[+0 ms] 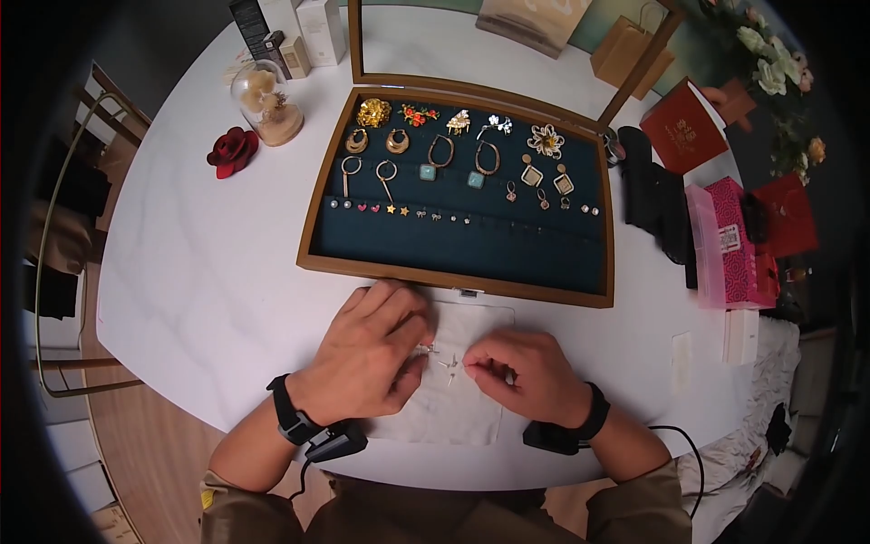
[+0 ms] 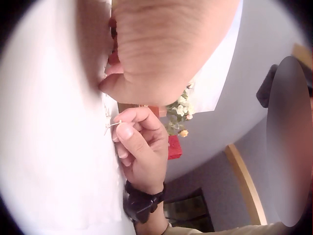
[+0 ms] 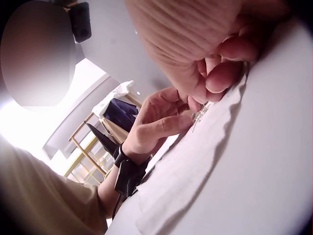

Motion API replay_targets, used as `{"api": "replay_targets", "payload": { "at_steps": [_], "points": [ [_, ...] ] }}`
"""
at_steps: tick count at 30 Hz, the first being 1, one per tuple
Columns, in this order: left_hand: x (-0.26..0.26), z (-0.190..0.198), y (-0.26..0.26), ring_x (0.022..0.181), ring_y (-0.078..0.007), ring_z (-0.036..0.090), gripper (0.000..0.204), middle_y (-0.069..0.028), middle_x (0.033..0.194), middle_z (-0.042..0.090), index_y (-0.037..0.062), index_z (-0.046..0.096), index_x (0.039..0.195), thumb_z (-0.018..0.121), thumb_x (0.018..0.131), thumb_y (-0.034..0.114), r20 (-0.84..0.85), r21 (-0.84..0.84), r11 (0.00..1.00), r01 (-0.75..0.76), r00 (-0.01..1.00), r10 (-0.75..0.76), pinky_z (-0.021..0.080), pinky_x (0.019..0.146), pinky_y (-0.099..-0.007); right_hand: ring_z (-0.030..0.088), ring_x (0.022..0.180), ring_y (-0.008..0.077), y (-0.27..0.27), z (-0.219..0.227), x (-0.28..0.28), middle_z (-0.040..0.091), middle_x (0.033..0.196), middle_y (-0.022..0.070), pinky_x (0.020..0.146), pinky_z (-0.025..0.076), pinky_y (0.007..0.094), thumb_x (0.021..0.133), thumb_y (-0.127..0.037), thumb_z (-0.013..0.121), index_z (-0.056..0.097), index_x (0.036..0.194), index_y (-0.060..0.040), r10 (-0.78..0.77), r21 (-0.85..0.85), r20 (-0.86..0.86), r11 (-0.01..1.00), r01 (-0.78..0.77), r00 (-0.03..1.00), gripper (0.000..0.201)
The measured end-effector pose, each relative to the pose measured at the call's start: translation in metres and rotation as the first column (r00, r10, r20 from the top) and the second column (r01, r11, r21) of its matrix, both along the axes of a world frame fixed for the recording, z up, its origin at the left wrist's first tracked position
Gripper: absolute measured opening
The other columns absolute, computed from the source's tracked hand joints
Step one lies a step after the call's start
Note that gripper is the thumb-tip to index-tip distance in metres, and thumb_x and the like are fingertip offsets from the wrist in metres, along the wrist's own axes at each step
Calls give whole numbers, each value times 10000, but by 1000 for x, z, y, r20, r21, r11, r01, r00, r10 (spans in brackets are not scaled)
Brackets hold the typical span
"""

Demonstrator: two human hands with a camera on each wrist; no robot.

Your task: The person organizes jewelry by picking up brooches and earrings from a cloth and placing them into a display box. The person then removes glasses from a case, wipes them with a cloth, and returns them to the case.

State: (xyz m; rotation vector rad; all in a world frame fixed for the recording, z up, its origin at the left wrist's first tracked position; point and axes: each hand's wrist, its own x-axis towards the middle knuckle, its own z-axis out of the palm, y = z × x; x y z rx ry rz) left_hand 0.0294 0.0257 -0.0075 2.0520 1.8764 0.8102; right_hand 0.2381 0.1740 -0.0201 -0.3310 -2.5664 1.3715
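On a white cloth [image 1: 467, 412] lies a small pile of stud earrings [image 1: 449, 363] with thin pins. My right hand [image 1: 528, 372] is at the right of the pile; in the left wrist view its thumb and forefinger pinch a thin-pinned earring [image 2: 116, 124]. My left hand [image 1: 367, 349] is at the pile's left side, its fingers bent over the cloth. In the right wrist view, the left thumb [image 3: 178, 125] and fingers stand apart, fingertips right at the small earrings [image 3: 199, 115]. Beyond both hands is a wooden jewelry case [image 1: 453, 286] with its lid raised.
Rows of earrings and brooches sit on the case's dark green lining [image 1: 408, 245]. A glass dome [image 1: 267, 104] and a red rose [image 1: 233, 151] stand to the left. At the right are a pink box [image 1: 732, 240], a red booklet [image 1: 684, 127] and a black pouch [image 1: 648, 195].
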Motion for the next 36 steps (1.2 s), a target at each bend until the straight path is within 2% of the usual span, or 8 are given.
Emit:
{"api": "replay_targets", "payload": {
  "at_steps": [7, 13, 15, 19, 21, 28, 34, 36],
  "points": [
    [-3, 2, -1, 1107, -318, 544, 251, -126, 1123, 570, 33, 665, 939, 749, 707, 83, -7, -9, 1000, 18, 1000, -18, 455, 956, -418, 599, 583, 117, 0, -1, 0, 632, 754, 23, 517, 481, 265, 901, -21, 720, 692, 948, -50, 10, 23, -4, 1000, -10, 1000, 62],
    [-2, -4, -1, 1112, -310, 547, 208, -109, 1114, 582, 48, 661, 919, 729, 723, 41, 21, 12, 1000, 12, 1000, -12, 457, 940, -416, 611, 590, 118, -3, -3, 1, 645, 765, 23, 532, 491, 262, 899, -24, 715, 704, 968, -54, -5, 10, 20, 1000, 5, 1000, 75],
    [-2, -4, 0, 1042, -352, 564, 217, -132, 1082, 593, 59, 655, 893, 722, 697, -6, 51, 56, 998, 1, 999, -4, 477, 912, -434, 622, 604, 117, -1, -2, 0, 658, 781, 29, 535, 493, 259, 903, -28, 714, 707, 974, -55, -1, 11, 36, 1000, 1, 999, 76],
    [-3, -4, 0, 1046, -358, 563, 219, -136, 1074, 592, 54, 654, 899, 689, 700, -28, 72, 79, 997, -11, 997, 5, 477, 914, -434, 630, 620, 115, -1, 0, -1, 665, 791, 35, 538, 493, 258, 906, -34, 715, 708, 974, -53, -8, 3, 28, 1000, 8, 1000, 71],
    [-7, -6, -2, 1071, -308, 566, 241, -97, 1077, 594, 46, 661, 922, 677, 693, -27, 40, 57, 998, 11, 999, -13, 468, 922, -398, 636, 586, 186, -3, 1, -2, 653, 754, 59, 561, 493, 303, 918, -48, 695, 670, 964, -61, -24, 12, 15, 1000, 24, 1000, 54],
    [-8, -1, -3, 1042, -315, 578, 290, -103, 1035, 606, 33, 670, 939, 653, 661, -47, 51, 69, 998, 8, 999, -11, 495, 904, -410, 636, 589, 190, -6, 4, -1, 648, 746, 66, 553, 490, 301, 919, -49, 701, 672, 966, -55, -35, 38, 29, 999, 34, 999, 55],
    [-14, -3, -3, 999, -308, 580, 294, -94, 1011, 604, 25, 679, 952, 674, 663, -30, -33, 85, 996, -3, 999, 6, 505, 869, -395, 635, 591, 191, -5, 3, -2, 653, 758, 67, 553, 496, 302, 921, -46, 697, 675, 968, -57, -36, 16, 10, 999, 35, 999, 53],
    [-15, -1, -4, 951, -353, 573, 321, -122, 983, 607, 51, 667, 968, 649, 665, -53, 28, 65, 997, -47, 999, 46, 508, 824, -422, 640, 601, 189, -5, 4, -3, 654, 761, 68, 555, 505, 301, 925, -46, 695, 673, 974, -57, -29, 39, 18, 999, 29, 999, 54]
  ]
}}
